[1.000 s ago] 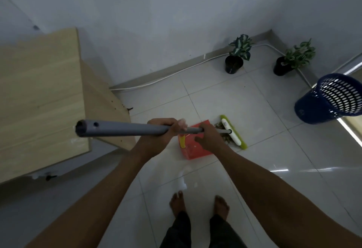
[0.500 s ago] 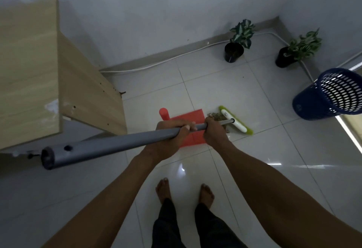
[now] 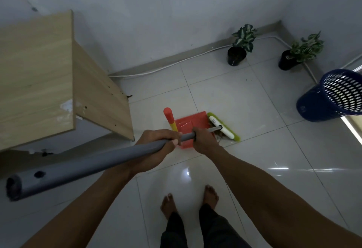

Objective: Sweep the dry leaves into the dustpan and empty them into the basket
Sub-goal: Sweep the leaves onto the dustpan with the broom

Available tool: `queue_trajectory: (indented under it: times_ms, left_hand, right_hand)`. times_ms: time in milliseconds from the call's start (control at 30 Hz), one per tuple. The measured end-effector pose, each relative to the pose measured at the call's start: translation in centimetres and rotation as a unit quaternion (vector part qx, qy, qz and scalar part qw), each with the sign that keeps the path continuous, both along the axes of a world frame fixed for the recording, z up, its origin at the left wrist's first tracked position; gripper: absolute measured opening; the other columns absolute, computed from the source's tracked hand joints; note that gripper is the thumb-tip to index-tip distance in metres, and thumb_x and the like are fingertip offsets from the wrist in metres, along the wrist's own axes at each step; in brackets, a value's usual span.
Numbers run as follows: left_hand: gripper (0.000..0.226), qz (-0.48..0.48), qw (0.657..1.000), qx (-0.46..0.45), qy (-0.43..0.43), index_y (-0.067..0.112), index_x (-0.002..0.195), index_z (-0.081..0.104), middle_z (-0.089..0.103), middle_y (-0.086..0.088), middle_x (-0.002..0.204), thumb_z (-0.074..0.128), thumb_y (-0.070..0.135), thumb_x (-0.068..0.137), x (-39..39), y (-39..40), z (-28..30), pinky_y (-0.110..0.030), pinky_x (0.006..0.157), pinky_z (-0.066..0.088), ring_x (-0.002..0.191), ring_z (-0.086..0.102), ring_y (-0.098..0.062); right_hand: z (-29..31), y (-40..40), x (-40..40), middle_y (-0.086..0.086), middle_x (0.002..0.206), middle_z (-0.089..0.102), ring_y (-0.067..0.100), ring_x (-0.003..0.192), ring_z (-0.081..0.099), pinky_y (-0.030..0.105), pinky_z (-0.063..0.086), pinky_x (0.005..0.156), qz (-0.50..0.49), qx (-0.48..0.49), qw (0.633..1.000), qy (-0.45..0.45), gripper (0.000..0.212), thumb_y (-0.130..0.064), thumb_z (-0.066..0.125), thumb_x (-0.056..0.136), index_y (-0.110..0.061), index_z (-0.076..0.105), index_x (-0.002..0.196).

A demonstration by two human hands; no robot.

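Gripping the grey broom handle (image 3: 94, 161) with both hands: left hand (image 3: 156, 145) curled round the thick part, right hand (image 3: 205, 140) wrapped round the thinner part just ahead, nearer the head. Pressing the green-and-white broom head (image 3: 225, 128) against the open edge of the red dustpan (image 3: 188, 128), which is lying flat on the tiled floor (image 3: 254, 100) with its orange-and-yellow handle (image 3: 170, 118) standing up. Bunching a small clump of dry leaves (image 3: 219, 135) between broom head and pan lip, apparently right at the mouth; how many are lying inside the pan already, hidden by the hands. Judging the sweeping as nearly done but not finished. Still waiting: lifting the pan and tipping it into the blue basket (image 3: 331, 98), standing well apart to the right, near two potted plants (image 3: 241, 46).
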State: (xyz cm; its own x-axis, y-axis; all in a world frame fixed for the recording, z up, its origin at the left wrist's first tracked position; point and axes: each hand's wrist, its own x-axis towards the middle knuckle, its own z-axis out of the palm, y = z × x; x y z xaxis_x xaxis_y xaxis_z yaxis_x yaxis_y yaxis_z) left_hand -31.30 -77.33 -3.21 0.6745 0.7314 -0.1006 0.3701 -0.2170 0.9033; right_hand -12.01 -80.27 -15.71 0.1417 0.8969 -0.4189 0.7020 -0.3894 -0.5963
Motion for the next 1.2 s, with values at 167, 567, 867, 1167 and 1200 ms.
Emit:
queue_trajectory:
  times_ms: [167,567,867,1167,1200]
  left_hand:
    - [0.030,0.008,1.000,-0.020,-0.009,0.015,0.098,0.073,0.073,-0.005,0.103,0.054,0.035,0.087,-1.1,-0.9,1.8,-0.047,0.085,0.058,0.098,0.070,-0.020]
    - [0.036,0.003,1.000,0.014,-0.018,0.016,0.097,0.074,0.072,0.007,0.098,0.051,0.041,0.084,0.1,-2.3,3.3,-0.013,0.079,0.054,0.090,0.069,-0.006]
    - [0.021,-0.015,0.999,-0.031,0.011,0.021,0.091,0.075,0.071,0.013,0.101,0.055,0.027,0.090,0.8,-3.0,1.3,-0.008,0.081,0.050,0.095,0.067,-0.002]
    - [0.025,0.025,0.998,-0.058,-0.010,0.024,0.090,0.076,0.075,-0.002,0.095,0.055,0.037,0.085,-2.0,-2.9,2.1,-0.049,0.080,0.058,0.089,0.070,-0.024]
    - [0.026,0.027,0.998,-0.055,-0.015,0.022,0.090,0.076,0.075,-0.003,0.096,0.056,0.036,0.085,-2.2,-3.1,2.4,-0.050,0.079,0.058,0.089,0.070,-0.026]
  right_hand:
    - [1.8,-0.5,-1.4,0.004,0.080,0.057,0.026,0.077,0.061,0.032,0.045,0.060,0.025,-0.016,1.000,-0.008,0.017,-0.002,0.049,0.081,-0.018,0.052,0.083]
    - [3.7,-2.6,-1.0,0.013,0.088,0.066,0.030,0.082,0.062,0.030,0.043,0.061,-0.040,0.016,0.998,-0.040,0.019,0.002,0.047,0.080,-0.016,0.051,0.082]
    - [1.8,-4.9,-0.2,0.016,0.093,0.065,0.033,0.087,0.062,0.037,0.048,0.070,-0.068,-0.033,0.996,-0.037,0.017,0.001,0.049,0.078,-0.012,0.054,0.087]
    - [2.1,-4.4,-2.9,0.014,0.096,0.063,0.031,0.089,0.061,0.029,0.037,0.064,-0.044,-0.030,0.998,-0.020,0.016,0.000,0.050,0.082,-0.009,0.057,0.094]
    - [2.3,-4.3,-3.1,0.015,0.098,0.063,0.031,0.091,0.061,0.029,0.037,0.065,-0.039,-0.025,0.999,-0.022,0.017,-0.001,0.051,0.083,-0.008,0.057,0.097]
